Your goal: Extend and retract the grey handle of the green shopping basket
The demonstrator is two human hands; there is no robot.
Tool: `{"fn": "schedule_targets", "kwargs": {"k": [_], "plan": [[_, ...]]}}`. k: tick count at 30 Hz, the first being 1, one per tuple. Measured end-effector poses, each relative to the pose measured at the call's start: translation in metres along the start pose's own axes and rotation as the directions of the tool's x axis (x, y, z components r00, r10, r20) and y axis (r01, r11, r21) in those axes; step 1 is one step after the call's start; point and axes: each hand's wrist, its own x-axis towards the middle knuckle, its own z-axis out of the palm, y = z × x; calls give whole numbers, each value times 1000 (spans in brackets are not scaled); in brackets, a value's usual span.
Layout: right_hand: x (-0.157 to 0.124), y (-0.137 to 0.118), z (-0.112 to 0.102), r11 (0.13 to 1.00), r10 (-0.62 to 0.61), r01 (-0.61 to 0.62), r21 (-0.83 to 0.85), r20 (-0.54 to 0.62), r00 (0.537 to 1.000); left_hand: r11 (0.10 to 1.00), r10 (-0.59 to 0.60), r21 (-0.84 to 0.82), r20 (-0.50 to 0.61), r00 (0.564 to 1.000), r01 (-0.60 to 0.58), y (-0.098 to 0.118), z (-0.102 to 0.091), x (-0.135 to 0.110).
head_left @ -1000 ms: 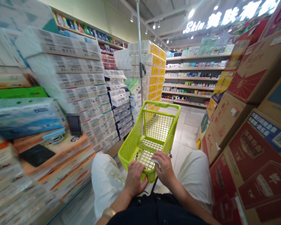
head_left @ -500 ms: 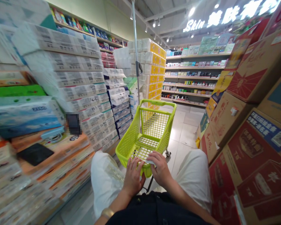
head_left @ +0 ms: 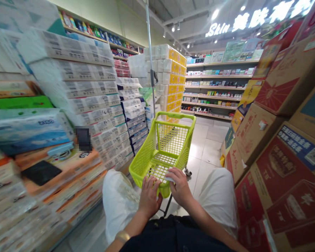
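Note:
A small lime-green shopping cart (head_left: 182,154) stands in the aisle right in front of me, its basket bare. My left hand (head_left: 148,197) curls over the cart's near rim. My right hand (head_left: 179,187) grips the same rim beside it, with a small white thing pressed under its fingers. A metal pole (head_left: 150,59) rises from the cart's far left corner. My legs in light trousers show below the hands.
Stacked tissue packs (head_left: 76,91) line the left side of the aisle, close to the cart. Red-and-brown cardboard cartons (head_left: 280,140) pile up on the right. White and yellow packs (head_left: 170,77) stand ahead, with stocked shelves (head_left: 215,91) across the tiled floor (head_left: 207,147).
The cart and both hands have drifted a little to the left in view and the cart has turned slightly. Both hands keep their hold on the rim.

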Motion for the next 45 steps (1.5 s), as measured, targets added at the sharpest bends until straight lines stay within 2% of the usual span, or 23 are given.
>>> {"fn": "schedule_targets", "kwargs": {"k": [3,6,10,13,20,27,33,40,42,45], "plan": [[-11,-7,3,998,-55,53,39,51,997,1000,-2,17,-41,999,3,-2,1,-1],[-9,-4,3,995,-80,76,61,77,994,1000,5,22,-75,997,-4,-4,1,-2],[7,10,3,999,-31,31,20,9,999,1000,4,24,-77,997,-2,-4,0,-2],[8,9,3,1000,-8,8,3,-23,1000,1000,5,27,-78,997,-3,-3,0,-2],[-11,-7,5,994,-100,97,44,89,991,1000,5,28,-98,995,-2,-1,1,-2],[6,4,1,1000,-5,5,-6,-5,1000,999,8,33,-79,997,-5,0,0,-3],[-9,-11,2,995,-93,89,38,103,990,998,-1,57,-91,996,6,1,0,-3],[14,8,0,1000,19,-18,15,-29,999,999,6,40,-88,996,-2,0,-1,-3],[9,4,0,1000,17,-17,11,-27,999,999,10,42,-86,996,-6,0,-1,-3],[-7,-9,2,999,-29,29,14,46,999,999,8,46,-83,996,-4,1,-2,-3]]}}
